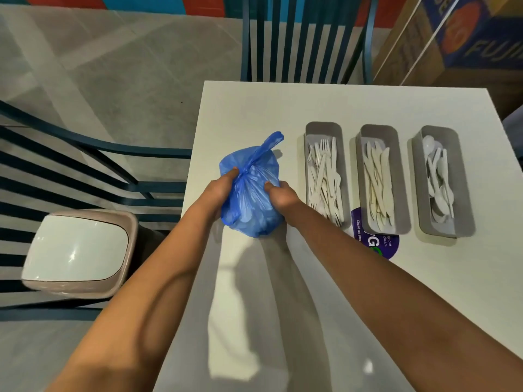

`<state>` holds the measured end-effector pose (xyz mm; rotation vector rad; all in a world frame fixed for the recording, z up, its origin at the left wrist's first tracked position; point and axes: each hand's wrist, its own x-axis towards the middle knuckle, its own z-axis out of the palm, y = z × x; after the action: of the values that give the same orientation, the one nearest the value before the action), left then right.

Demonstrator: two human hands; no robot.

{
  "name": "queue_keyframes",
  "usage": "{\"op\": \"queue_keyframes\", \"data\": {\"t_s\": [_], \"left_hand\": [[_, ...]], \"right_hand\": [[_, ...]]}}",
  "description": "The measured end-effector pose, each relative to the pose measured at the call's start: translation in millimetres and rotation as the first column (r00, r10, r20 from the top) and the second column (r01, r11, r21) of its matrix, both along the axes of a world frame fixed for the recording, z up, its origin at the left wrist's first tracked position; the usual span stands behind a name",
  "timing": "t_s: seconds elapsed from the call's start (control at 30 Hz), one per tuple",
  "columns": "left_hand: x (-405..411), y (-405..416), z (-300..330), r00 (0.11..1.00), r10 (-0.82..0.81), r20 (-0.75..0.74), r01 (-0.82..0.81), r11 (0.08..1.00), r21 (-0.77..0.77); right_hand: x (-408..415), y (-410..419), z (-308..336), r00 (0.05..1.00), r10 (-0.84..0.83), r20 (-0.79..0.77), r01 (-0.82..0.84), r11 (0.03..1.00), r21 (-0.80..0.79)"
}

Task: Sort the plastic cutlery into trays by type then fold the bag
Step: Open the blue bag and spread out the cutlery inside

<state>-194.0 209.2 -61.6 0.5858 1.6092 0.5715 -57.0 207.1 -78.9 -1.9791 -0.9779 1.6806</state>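
Observation:
A blue plastic bag (250,202), knotted at its top and bulging with pale cutlery, stands near the left edge of the white table (254,108). My left hand (219,188) grips its left side by the knot. My right hand (278,193) grips its right side. To the right stand three grey trays in a row: one with forks (324,128), one with knives (379,131), one with spoons (437,134).
A purple round sticker (392,246) lies on the table under the knife tray. A beige bin with a white lid (76,247) stands on the floor at the left, between dark blue chairs (93,142). Another chair (305,38) and a cardboard box (452,38) are behind the table.

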Motion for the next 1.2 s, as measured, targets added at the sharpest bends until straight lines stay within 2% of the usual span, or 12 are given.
{"op": "queue_keyframes", "data": {"t_s": [0.2,0.5,0.63,0.93,1.07,1.2], "left_hand": [[3,-30,-2,0.982,0.090,0.168,-0.089,0.996,-0.011],[26,-93,17,0.954,0.199,0.223,-0.203,0.979,-0.008],[43,-120,27,0.946,0.207,0.249,-0.219,0.975,0.021],[114,-188,36,0.908,0.232,0.349,-0.257,0.966,0.025],[161,-215,37,0.887,0.263,0.380,-0.266,0.963,-0.045],[206,-242,37,0.837,0.314,0.448,-0.285,0.949,-0.133]], "right_hand": [[-2,-19,-1,0.996,0.092,-0.009,-0.092,0.995,0.041],[14,-70,16,0.952,0.303,-0.048,-0.295,0.947,0.125],[37,-91,25,0.942,0.325,-0.083,-0.312,0.939,0.146],[120,-146,50,0.931,0.365,-0.001,-0.363,0.926,0.106],[164,-165,48,0.904,0.411,0.118,-0.420,0.905,0.072],[205,-181,44,0.848,0.503,0.168,-0.513,0.858,0.020]]}}
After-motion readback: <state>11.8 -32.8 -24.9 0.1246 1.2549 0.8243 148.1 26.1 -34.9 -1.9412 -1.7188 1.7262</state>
